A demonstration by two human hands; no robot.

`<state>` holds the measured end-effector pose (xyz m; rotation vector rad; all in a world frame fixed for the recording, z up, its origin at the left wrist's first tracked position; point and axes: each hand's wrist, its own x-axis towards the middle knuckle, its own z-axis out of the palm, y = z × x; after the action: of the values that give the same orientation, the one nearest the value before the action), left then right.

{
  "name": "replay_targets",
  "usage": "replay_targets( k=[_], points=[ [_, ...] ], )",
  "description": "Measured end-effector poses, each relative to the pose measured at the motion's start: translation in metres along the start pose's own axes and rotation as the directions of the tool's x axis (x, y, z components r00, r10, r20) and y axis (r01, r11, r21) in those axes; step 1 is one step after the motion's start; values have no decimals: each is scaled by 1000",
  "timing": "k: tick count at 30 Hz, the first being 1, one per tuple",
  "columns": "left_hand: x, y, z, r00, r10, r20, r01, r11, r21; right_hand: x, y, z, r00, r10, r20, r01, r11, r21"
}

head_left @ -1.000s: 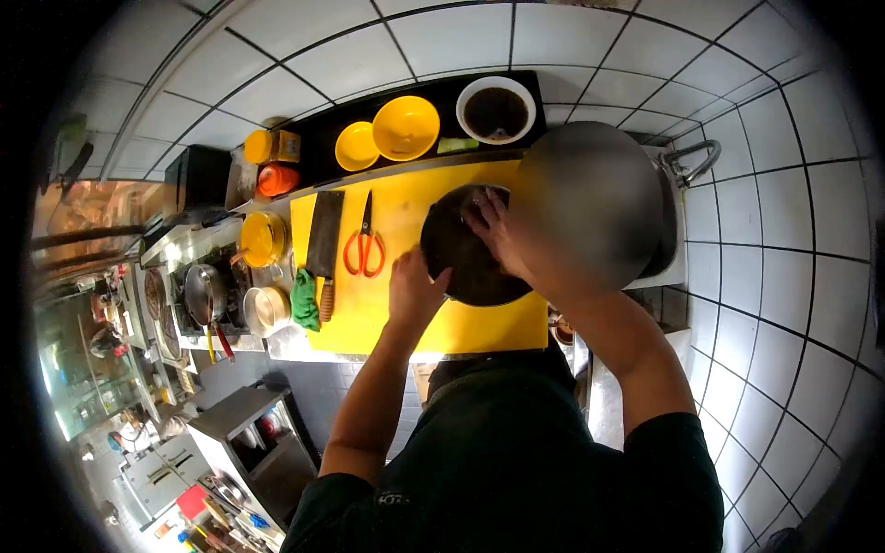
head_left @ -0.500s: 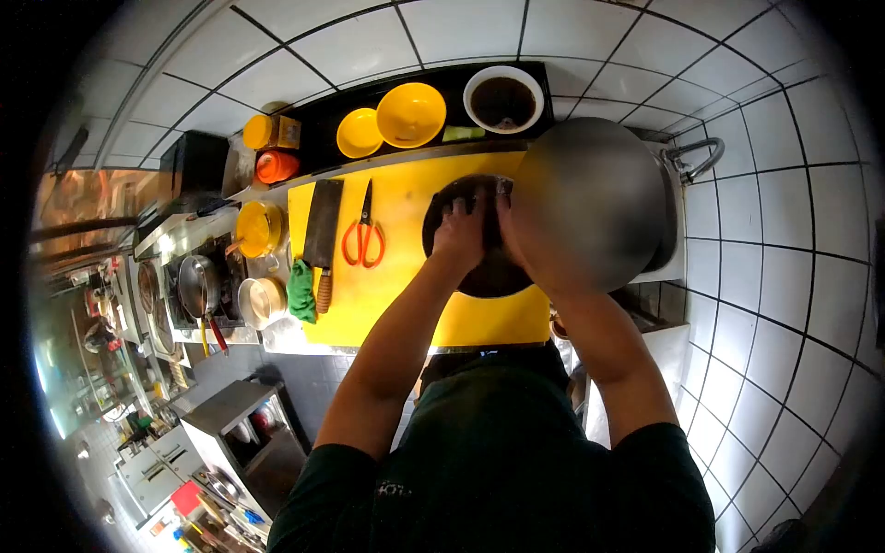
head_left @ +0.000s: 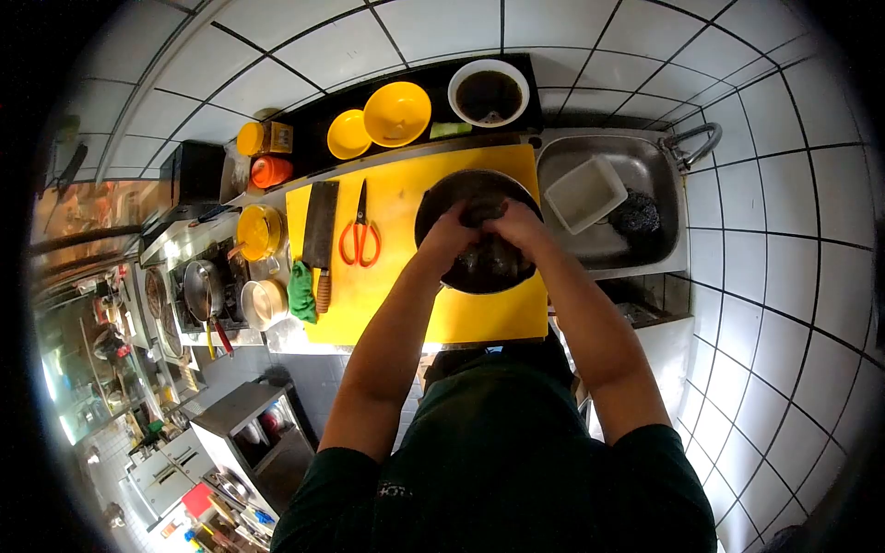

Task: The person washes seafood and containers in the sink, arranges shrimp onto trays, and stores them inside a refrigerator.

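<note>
Our left hand [head_left: 449, 236] and right hand [head_left: 516, 229] were side by side inside the dark bowl [head_left: 437, 195], fingers bent down into its dim contents; we could not tell whether they gripped anything. Widest lay our yellow board [head_left: 398, 195], the bowl standing toward its three o'clock side. From that bowl, we saw the metal sink [head_left: 636, 161] between two and three o'clock, with a white tub [head_left: 583, 194] inside it. At twelve we had a white bowl [head_left: 453, 100] of dark liquid, and at eleven a large yellow bowl [head_left: 406, 111]. Our cleaver [head_left: 319, 230] lay on the board at nine, a small yellow bowl [head_left: 348, 135] stood at ten, and red-handled scissors [head_left: 360, 225] rested at nine, nearer than the cleaver. Around eight, we saw a green cloth [head_left: 300, 292] just beside the cleaver's handle.
</note>
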<state>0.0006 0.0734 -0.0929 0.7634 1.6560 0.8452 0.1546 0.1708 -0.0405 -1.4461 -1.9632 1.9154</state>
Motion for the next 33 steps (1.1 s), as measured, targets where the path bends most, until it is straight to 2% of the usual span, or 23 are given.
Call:
replay_targets(
  k=[1, 4, 7, 10, 13, 16, 19, 22, 25, 28, 29, 32, 33],
  points=[
    [0, -2, 0, 999, -41, 35, 46, 987, -156, 5, 8, 2, 998, 62, 23, -64, 993, 98],
    [-11, 11, 7, 996, -78, 48, 91, 868, -487, 12, 19, 10, 993, 101, 65, -118, 932, 342],
    [-16, 20, 14, 992, -119, -39, 79, 836, -543, 3, 6, 15, 985, 170, 26, -167, 909, 382],
    [-17, 21, 4, 994, -106, -27, 85, 904, -420, -2, 3, 17, 995, 97, -9, -85, 917, 390],
    [-29, 38, 3, 997, -53, -56, 20, 882, -471, 4, 14, 25, 999, 34, -27, -23, 940, 340],
    [-48, 62, 1, 994, -16, -109, -30, 911, -412, -25, -21, 13, 998, 62, 2, -59, 932, 359],
    [-50, 60, 0, 977, 104, -188, -158, 940, -303, -32, -28, 15, 993, -69, -100, 91, 970, 228],
    [-54, 63, -4, 948, 213, -236, -237, 968, -79, -25, -18, 18, 977, -174, -125, 193, 969, 156],
    [-54, 62, -6, 936, 245, -252, -287, 947, -146, -21, -12, 22, 973, -185, -141, 207, 964, 168],
    [-51, 59, -6, 926, 252, -279, -275, 960, -46, -20, -14, 20, 987, -159, -38, 163, 940, 300],
    [-52, 60, -9, 935, 233, -268, -232, 972, 34, -19, -14, 20, 983, -175, -46, 181, 930, 321],
    [-63, 76, -7, 938, 167, -304, -142, 985, 102, -21, -11, 26, 972, -231, -51, 234, 905, 356],
    [-65, 78, -8, 937, 209, -278, -181, 976, 125, -23, -15, 24, 966, -253, -46, 253, 902, 349]
  ],
)
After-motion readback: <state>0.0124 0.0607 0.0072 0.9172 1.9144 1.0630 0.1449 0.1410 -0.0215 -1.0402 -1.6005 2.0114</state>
